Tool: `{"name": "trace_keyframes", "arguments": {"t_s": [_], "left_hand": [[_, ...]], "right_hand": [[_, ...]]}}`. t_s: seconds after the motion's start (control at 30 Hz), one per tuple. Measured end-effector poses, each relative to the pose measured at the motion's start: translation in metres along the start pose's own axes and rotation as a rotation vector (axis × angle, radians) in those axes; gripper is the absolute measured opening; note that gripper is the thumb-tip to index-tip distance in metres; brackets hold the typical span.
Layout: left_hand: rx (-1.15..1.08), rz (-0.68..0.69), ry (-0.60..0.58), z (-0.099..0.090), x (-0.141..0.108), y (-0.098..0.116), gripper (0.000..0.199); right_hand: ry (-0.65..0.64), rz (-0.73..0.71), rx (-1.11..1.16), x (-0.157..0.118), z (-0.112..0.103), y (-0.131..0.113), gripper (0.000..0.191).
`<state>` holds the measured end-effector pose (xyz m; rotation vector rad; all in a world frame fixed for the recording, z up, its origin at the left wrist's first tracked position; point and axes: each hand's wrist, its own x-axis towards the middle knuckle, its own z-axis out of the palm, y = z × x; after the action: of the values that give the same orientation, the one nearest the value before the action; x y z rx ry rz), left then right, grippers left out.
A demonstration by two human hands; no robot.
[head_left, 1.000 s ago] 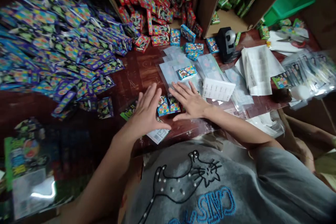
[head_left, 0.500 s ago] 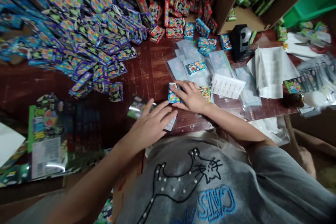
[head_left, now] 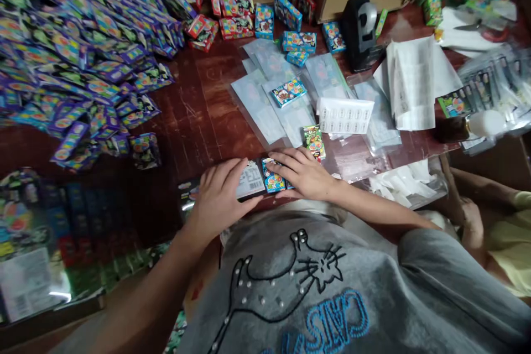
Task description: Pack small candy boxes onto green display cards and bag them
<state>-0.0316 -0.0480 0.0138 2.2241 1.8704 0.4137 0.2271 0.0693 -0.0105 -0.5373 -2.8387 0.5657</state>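
Note:
My left hand (head_left: 218, 193) lies on a flat packet with a white barcode label (head_left: 251, 179) at the table's front edge, fingers along one side and thumb along the other. Much of the packet is hidden beneath the palm. Against its right end sits a small blue printed box (head_left: 272, 176). My right hand (head_left: 307, 174) closes over this box from the right, fingers across the top and thumb on the near side. Another blue piece shows partly under these fingers. Just beyond the right hand is a small green printed box (head_left: 313, 140).
Purple boxes (head_left: 103, 86) are heaped at left, red ones (head_left: 236, 5) behind. Clear sleeves (head_left: 259, 102), a label sheet (head_left: 346, 116), a tape dispenser (head_left: 360, 33) and a white-capped bottle (head_left: 485, 123) lie rightward. Another person's hand (head_left: 472, 221) shows at far right.
The view has shifted. My right hand has brought the blue box nearer me, against the labelled packet. My left hand has settled around the packet. The green box now stands apart from the right hand.

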Motion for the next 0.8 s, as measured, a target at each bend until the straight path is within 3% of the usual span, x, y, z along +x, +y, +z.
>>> {"name": "trace_keyframes", "arguments": {"t_s": [0.13,0.27,0.37,0.5,0.67,0.8], "left_hand": [[-0.03,0.003,0.016,0.008,0.001,-0.001,0.075],[-0.011,-0.091,0.089,0.015,0.0,-0.002,0.073],[0.004,-0.112,0.093,0.016,-0.002,-0.002,0.075],[-0.011,-0.13,0.057,0.012,-0.005,-0.003,0.078],[-0.087,-0.106,-0.064,0.003,0.001,-0.008,0.092],[-0.102,-0.103,-0.07,-0.004,0.007,-0.01,0.093]], "right_hand": [[0.07,-0.016,-0.012,-0.001,0.002,-0.005,0.079],[0.199,0.161,-0.081,-0.004,0.004,-0.02,0.069],[0.211,0.206,-0.086,-0.003,0.006,-0.028,0.063],[0.155,0.138,-0.005,0.002,-0.001,-0.018,0.059],[-0.047,-0.074,0.17,0.012,-0.038,0.016,0.062],[-0.189,-0.175,0.278,0.021,-0.059,0.032,0.059]]}}
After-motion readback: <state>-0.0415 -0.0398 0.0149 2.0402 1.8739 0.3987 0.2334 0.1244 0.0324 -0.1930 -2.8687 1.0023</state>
